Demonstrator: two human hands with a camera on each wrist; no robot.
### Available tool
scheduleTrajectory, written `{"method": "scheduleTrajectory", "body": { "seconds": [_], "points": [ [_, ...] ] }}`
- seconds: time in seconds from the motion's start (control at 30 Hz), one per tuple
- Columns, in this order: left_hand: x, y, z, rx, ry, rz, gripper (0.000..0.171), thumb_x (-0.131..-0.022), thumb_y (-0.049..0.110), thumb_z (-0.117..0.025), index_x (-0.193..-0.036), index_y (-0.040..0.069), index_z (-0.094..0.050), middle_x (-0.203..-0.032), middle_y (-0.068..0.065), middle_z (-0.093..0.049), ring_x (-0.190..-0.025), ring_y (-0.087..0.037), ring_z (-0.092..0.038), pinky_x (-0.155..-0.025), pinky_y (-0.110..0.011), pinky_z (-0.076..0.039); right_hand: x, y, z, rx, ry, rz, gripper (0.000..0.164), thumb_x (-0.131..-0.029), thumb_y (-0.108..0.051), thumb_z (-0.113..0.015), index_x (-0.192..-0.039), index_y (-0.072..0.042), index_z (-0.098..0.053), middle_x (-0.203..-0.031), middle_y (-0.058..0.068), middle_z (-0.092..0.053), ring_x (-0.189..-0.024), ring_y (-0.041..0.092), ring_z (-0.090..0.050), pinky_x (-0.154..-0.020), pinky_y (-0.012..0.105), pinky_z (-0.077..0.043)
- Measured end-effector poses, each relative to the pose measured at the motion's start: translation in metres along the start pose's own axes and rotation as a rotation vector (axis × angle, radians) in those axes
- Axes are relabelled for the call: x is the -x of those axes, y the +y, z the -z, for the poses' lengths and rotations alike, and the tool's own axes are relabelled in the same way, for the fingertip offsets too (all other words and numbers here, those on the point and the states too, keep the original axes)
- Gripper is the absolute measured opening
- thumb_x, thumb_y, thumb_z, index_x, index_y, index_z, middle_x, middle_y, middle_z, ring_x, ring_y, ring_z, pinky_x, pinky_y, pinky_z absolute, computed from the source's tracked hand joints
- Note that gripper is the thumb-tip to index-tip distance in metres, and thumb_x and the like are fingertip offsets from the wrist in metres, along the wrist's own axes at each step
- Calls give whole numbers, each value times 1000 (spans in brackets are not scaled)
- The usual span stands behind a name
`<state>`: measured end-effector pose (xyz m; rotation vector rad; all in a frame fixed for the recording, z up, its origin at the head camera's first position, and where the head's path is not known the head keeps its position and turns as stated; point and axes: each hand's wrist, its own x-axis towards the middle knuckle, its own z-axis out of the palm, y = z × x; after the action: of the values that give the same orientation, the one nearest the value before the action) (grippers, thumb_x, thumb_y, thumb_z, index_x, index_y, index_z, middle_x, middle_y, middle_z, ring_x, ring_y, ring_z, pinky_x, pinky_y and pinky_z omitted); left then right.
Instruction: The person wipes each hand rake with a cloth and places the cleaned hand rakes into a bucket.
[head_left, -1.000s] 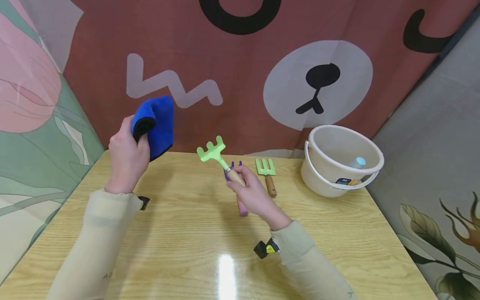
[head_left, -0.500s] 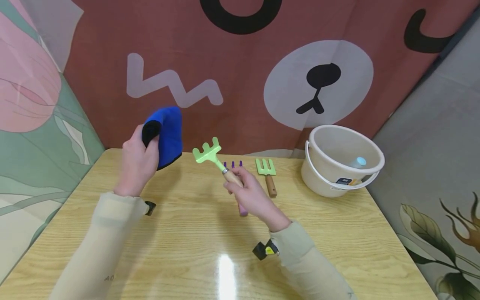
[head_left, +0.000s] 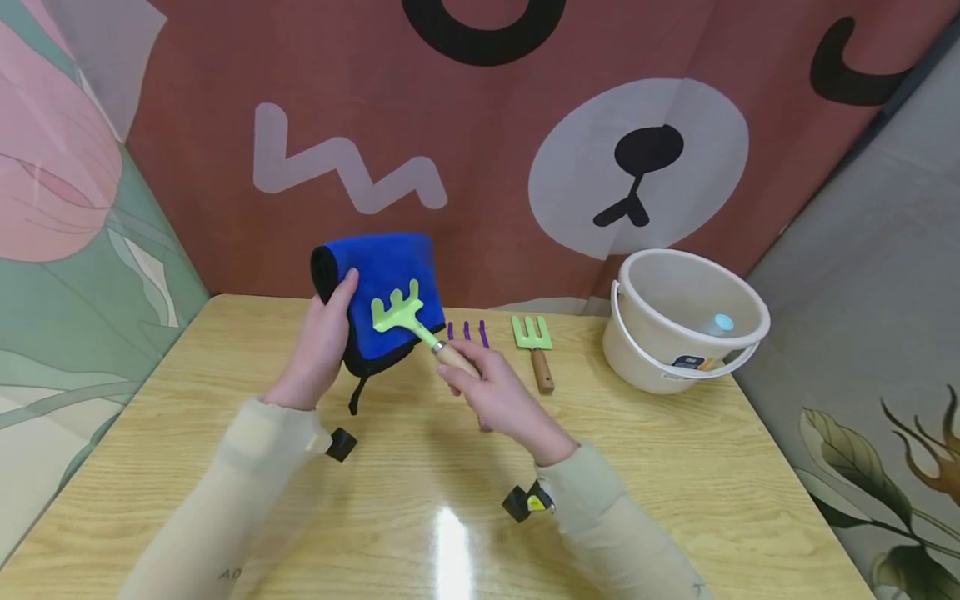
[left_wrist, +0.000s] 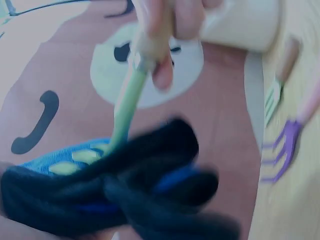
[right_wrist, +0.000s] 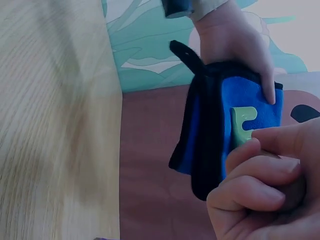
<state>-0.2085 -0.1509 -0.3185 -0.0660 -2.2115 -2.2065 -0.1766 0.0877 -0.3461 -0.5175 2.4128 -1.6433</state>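
My left hand (head_left: pixel 318 346) holds a folded blue cloth (head_left: pixel 375 262) with black edging, thumb on its front face, a black loop hanging from the lower edge. In my right hand (head_left: pixel 498 392) is a small green hand rake (head_left: pixel 400 312), gripped by its pale wooden handle. The rake's tines lie over the blue face of the cloth; in the right wrist view the green head (right_wrist: pixel 242 122) overlaps the cloth (right_wrist: pixel 205 135). Folded black-edged layers of the cloth (left_wrist: pixel 150 165) hide part of the rake head in the left wrist view.
A purple fork (left_wrist: pixel 287 145) with a pink handle lies on the wooden table (head_left: pixel 360 500), partly behind my right hand. Beside it lies a green fork (head_left: pixel 532 335) with a brown handle. A white bucket (head_left: pixel 637 358) holding a blue-capped bottle (head_left: pixel 717 325) stands at the back right.
My left hand has moved right and down and turned, bringing the cloth behind the rake head with its blue face showing. My right hand has shifted slightly left with the rake.
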Motion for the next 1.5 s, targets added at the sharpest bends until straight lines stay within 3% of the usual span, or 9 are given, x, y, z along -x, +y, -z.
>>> {"method": "scheduleTrajectory", "body": {
  "seconds": [0.17,0.5,0.77,0.97,1.2,1.5],
  "points": [
    [4,-1,-6,138,-69,33,78,-103,62,-41,-164,24,-10,-160,-5,-31,-140,-27,-38,-114,-48,-32,1,1,2,28,6,-39,45,-103,-32,-61,-143,-13,-56,-87,8,-57,-42,16,-39,-41,29,-36],
    [7,-8,-13,70,-66,39,81,-101,66,-40,-164,27,-9,-162,-1,-29,-142,-27,-36,-115,-51,-29,3,0,3,25,-26,-61,46,-104,-32,-58,-144,-9,-53,-78,9,-52,-40,16,-42,-39,29,-39],
    [10,-8,-23,151,-65,51,74,-104,61,-37,-163,21,-16,-156,-5,-38,-137,-27,-43,-113,-47,-35,1,1,5,55,0,-39,45,-105,-34,-57,-140,-5,-54,-65,5,-47,-41,31,-50,-39,29,-39],
    [11,-7,-33,271,-54,101,74,-105,58,-39,-163,21,-11,-158,-8,-33,-140,-31,-40,-112,-52,-35,-1,0,4,55,15,15,36,-107,-36,-54,-124,-4,-58,-68,4,-45,-39,22,-49,-38,27,-38],
    [8,-6,-45,359,-71,152,74,-106,56,-41,-162,20,-9,-160,-7,-28,-142,-32,-34,-111,-50,-36,-8,1,10,139,57,82,29,-108,-31,-52,-97,-4,-55,-71,5,-49,-46,16,-41,-45,29,-34],
    [8,-8,-54,492,-122,154,63,-108,40,-43,-158,14,-16,-155,-7,-33,-138,-27,-38,-111,-41,-39,-14,-2,17,96,33,101,28,-109,-29,-50,-99,-3,-54,-67,5,-44,-47,18,-40,-46,27,-31]
  ]
}}
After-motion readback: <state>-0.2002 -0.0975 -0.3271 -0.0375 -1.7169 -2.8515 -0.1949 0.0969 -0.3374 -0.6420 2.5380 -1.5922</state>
